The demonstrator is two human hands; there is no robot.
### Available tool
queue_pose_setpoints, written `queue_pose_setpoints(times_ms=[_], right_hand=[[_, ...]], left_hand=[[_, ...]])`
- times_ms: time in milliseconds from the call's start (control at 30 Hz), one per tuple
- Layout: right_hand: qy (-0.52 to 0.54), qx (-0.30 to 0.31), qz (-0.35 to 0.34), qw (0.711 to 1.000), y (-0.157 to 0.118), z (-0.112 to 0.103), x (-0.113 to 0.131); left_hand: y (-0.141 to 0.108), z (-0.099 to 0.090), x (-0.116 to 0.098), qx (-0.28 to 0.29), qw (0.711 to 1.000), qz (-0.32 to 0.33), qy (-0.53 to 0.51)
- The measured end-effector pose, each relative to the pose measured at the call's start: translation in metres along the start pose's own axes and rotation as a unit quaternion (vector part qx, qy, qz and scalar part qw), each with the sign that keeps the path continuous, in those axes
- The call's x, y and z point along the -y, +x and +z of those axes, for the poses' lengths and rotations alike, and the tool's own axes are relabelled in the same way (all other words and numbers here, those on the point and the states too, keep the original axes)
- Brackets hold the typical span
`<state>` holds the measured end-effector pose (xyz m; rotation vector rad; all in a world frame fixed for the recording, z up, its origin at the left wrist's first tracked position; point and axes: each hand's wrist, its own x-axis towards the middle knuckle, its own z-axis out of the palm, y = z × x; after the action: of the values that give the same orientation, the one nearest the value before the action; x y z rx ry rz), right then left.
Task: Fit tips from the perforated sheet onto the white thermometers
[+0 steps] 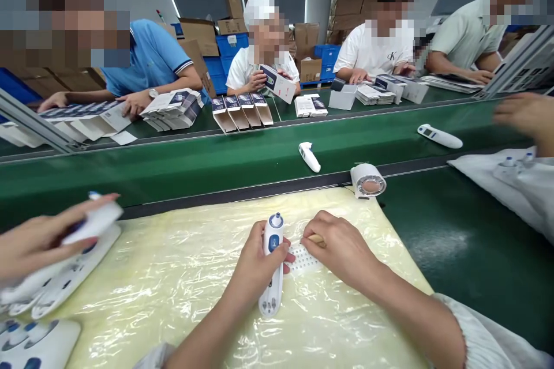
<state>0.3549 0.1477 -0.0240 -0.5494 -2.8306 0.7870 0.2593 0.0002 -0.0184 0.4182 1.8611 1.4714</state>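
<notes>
My left hand (256, 259) is closed around a white ear thermometer (270, 294) with a blue button and a blue-ringed tip pointing away from me. Metal contacts show at its near end. To the right lies a small white sheet (304, 258) with rows of small dots, its left edge at my left fingertips. My right hand (340, 245) is pinched on a short tan stick-like tool (318, 240) just above this sheet. The tool's working end is hidden by my fingers.
Yellowish plastic film (182, 300) covers the bench. Beyond it are a small white fan (367, 180) and a green conveyor belt (216, 164) carrying thermometers (309, 157). At left, a neighbour's hand (47, 236) holds a white device above trays. Co-workers opposite handle boxes (242, 110).
</notes>
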Motion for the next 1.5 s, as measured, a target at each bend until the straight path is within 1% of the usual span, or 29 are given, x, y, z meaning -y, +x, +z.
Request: queue_pose_setpoints(times_ms=[133, 300, 433, 500, 633, 700, 800, 967, 1100, 1233, 1367, 1433, 1500], right_hand=[[0.001, -0.004, 0.01, 1.0, 0.0, 0.001, 0.0], [0.022, -0.009, 0.014, 1.0, 0.001, 0.003, -0.001], [0.105, -0.01, 0.031, 0.994, -0.001, 0.003, -0.006], [0.162, -0.019, 0.036, 0.986, -0.002, 0.0, -0.008], [0.265, -0.066, 0.02, 0.962, -0.006, -0.01, -0.005], [0.298, -0.087, 0.013, 0.95, -0.008, -0.014, 0.001], [0.338, -0.1, 0.007, 0.936, -0.01, -0.014, 0.01], [0.335, -0.102, 0.02, 0.937, -0.011, -0.008, 0.017], [0.368, -0.08, 0.034, 0.926, -0.013, -0.007, 0.022], [0.371, -0.083, 0.027, 0.925, -0.015, -0.007, 0.026], [0.372, -0.07, 0.03, 0.925, -0.017, -0.007, 0.028], [0.375, -0.059, 0.038, 0.924, -0.018, -0.007, 0.027], [0.375, -0.05, 0.043, 0.925, -0.019, -0.006, 0.027]], left_hand=[[0.0, 0.0, 0.002, 0.005, 1.0, 0.006, -0.018], [0.0, -0.003, 0.006, 0.029, 0.998, 0.019, -0.057], [-0.001, -0.006, 0.003, 0.017, 0.987, -0.039, -0.156], [-0.001, -0.008, -0.001, 0.016, 0.982, -0.05, -0.184], [-0.003, -0.008, -0.002, 0.008, 0.988, -0.004, -0.155], [-0.004, -0.003, 0.001, -0.005, 0.99, 0.027, -0.136], [-0.008, 0.006, 0.006, -0.027, 0.992, 0.056, -0.107], [-0.021, 0.02, 0.001, -0.049, 0.994, 0.063, -0.074], [-0.026, 0.026, -0.004, -0.059, 0.989, 0.057, -0.121], [-0.025, 0.029, -0.002, -0.065, 0.984, 0.057, -0.155], [-0.024, 0.027, 0.004, -0.043, 0.982, 0.056, -0.175], [-0.023, 0.026, 0.007, -0.027, 0.984, 0.051, -0.169], [-0.022, 0.025, 0.009, -0.024, 0.986, 0.047, -0.16]])
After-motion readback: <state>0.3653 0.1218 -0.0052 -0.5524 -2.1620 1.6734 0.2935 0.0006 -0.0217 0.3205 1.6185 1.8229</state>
